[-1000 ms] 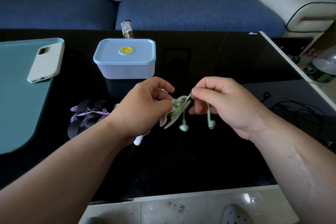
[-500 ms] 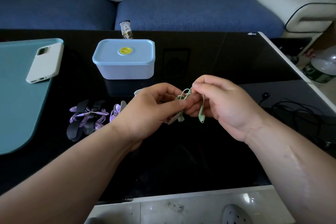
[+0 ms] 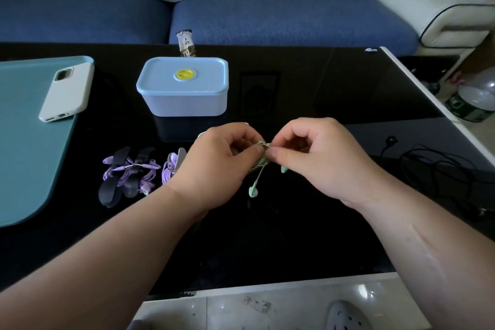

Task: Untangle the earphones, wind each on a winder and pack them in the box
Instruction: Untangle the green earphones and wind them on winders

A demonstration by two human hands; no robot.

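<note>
While both hands hover close together over the black table (image 3: 267, 244), the left hand (image 3: 217, 166) and the right hand (image 3: 321, 161) each pinch the green earphones (image 3: 253, 191) between thumb and fingertips, one earbud dangling below. Left of them lie purple earphones (image 3: 168, 173), some wrapped around dark winders (image 3: 113, 185). Farther back stands the lidded blue box (image 3: 184, 99), a white phone (image 3: 67, 91) off to its left.
</note>
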